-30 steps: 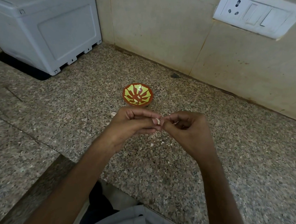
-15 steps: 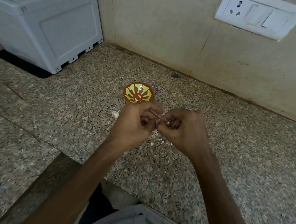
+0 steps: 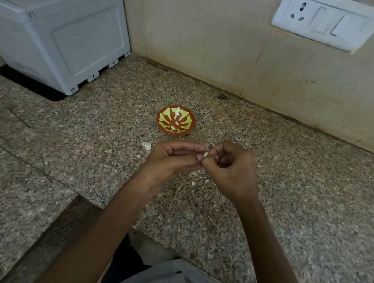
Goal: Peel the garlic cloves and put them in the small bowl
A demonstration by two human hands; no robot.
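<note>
Over the granite counter (image 3: 288, 191), both hands' fingertips pinch one garlic clove (image 3: 205, 154)

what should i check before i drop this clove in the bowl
1. Grip: the garlic clove is pinched between fingertips of the left hand and right hand: ok.
2. Clove fully peeled: fingers hide most of it: cannot tell.
3. Target: the small bowl stands upright, a few pale pieces inside: ok.
4. Way there: the bowl sits just beyond the hands, nothing between: ok.
5. Waste: skin scraps lie on the counter under the hands, apart from the bowl: ok.
6. Next one: the loose piece left of the hands, peeled or not: cannot tell.
</note>
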